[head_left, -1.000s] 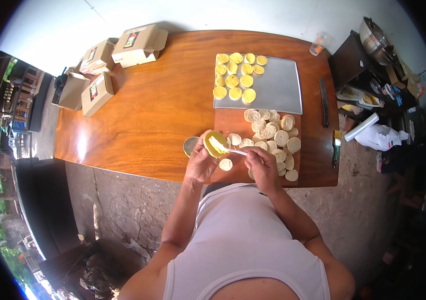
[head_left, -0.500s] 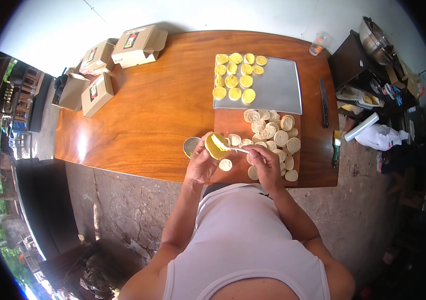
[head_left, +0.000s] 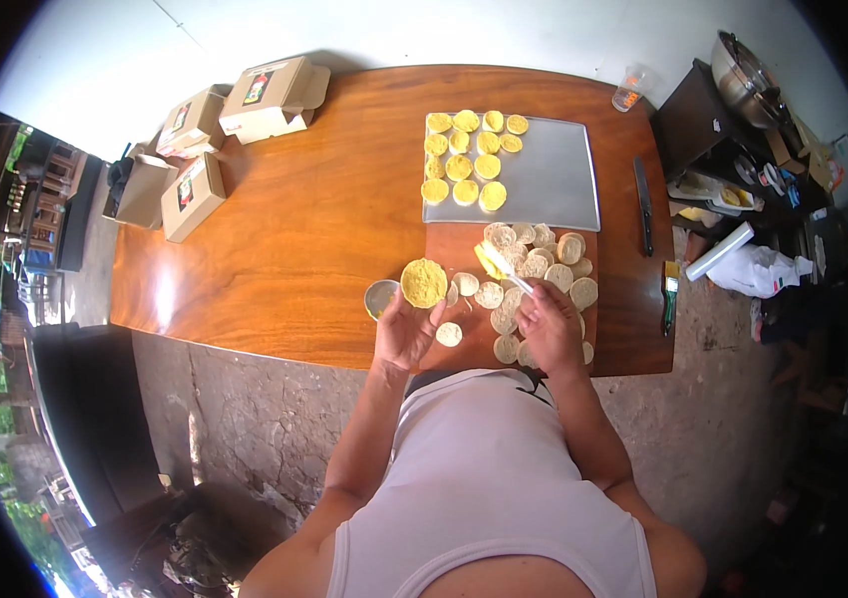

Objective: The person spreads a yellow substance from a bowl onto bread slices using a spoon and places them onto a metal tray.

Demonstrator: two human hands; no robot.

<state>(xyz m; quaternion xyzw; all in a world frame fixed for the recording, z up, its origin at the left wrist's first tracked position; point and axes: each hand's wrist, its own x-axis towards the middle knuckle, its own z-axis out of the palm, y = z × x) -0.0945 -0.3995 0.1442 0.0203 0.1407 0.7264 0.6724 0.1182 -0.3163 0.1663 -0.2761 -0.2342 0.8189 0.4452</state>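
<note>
Over the table [head_left: 275, 229], my left hand [head_left: 406, 329] is pinching a buttered biscuit [head_left: 424, 283]; my right hand [head_left: 552, 324] is gripping the spreader [head_left: 500, 265], which should stay level.

My left hand [head_left: 406, 329] is raised, palm up, fingers curled in a grip. My right hand [head_left: 550, 324] is knuckles up, fingers pinched closed.

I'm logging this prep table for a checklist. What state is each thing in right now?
Slice in left hand: coated yellow, held up.
Left hand: holding the slice.
Right hand: gripping a brush.
Tray: partly filled with yellow slices.
Pile on board: plain slices.
Boxes: shut.
Knife: lying flat.
</note>
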